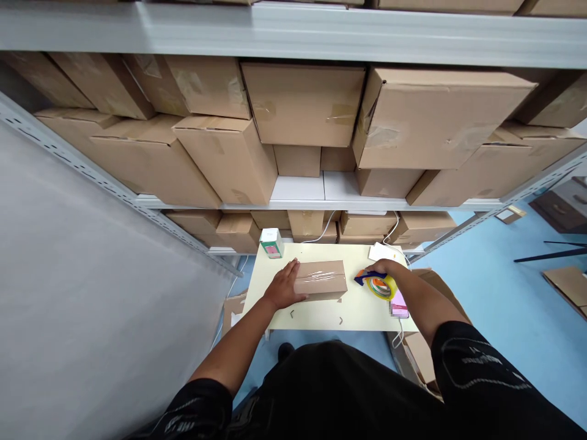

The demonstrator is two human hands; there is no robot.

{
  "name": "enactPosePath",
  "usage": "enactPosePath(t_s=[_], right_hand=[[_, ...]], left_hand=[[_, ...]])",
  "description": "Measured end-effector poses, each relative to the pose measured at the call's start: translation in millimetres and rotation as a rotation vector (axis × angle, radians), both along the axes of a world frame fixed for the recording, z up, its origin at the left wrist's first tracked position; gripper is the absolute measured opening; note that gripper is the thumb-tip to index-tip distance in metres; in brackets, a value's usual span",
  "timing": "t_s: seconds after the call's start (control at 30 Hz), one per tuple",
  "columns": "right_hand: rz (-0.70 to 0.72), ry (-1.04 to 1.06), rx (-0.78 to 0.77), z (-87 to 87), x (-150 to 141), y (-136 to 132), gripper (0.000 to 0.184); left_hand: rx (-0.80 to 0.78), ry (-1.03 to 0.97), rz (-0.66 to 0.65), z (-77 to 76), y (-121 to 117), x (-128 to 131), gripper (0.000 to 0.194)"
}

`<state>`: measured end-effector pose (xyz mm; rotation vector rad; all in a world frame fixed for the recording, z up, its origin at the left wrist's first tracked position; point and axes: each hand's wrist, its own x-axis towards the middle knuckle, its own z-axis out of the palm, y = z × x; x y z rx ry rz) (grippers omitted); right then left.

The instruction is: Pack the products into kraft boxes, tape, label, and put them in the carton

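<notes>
I count, via the head camera, one taped carton (321, 278) on the table (316, 316), just right of my left hand (285, 288), its spread fingers touching the carton's end; one tape dispenser (384, 285), clasped in the curled fingers of my right hand (384, 266); one green-and-white box (272, 244) beyond the left fingers.

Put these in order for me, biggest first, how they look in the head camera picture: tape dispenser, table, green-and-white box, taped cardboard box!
1. Table
2. Taped cardboard box
3. Tape dispenser, counting only what shows beside the right hand
4. Green-and-white box
</notes>
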<state>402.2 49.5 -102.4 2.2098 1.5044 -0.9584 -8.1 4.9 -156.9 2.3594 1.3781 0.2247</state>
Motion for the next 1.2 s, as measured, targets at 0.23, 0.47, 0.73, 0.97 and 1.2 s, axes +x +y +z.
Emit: enactPosePath(t_s=[0.23, 0.47, 0.73, 0.97, 1.2], right_hand=[[-0.093, -0.103, 0.245, -60.6, -26.0, -64.7, 0.052], [0.039, -0.182, 0.257, -111.6, -49.9, -93.6, 0.046], [-0.105, 0.119, 0.479, -92.5, -54.6, -96.5, 0.043], [-0.710, 0.861, 0.293, -81.9, -83.4, -71.1, 0.054], [-0.795, 1.006, 0.332, -100.5, -98.6, -78.6, 0.044]], left_hand=[[-0.022, -0.014, -0.012, -2.9, 1.7, -1.6, 0.128], [-0.036, -0.061, -0.014, -2.7, -4.3, -3.1, 0.100], [-0.159, -0.463, 0.284, -14.3, -12.7, 4.2, 0.078], [-0.462, -0.993, 0.914, -23.5, 3.9, 5.9, 0.070], [-0.785, -1.149, 0.880, -51.4, -17.0, -0.2, 0.065]])
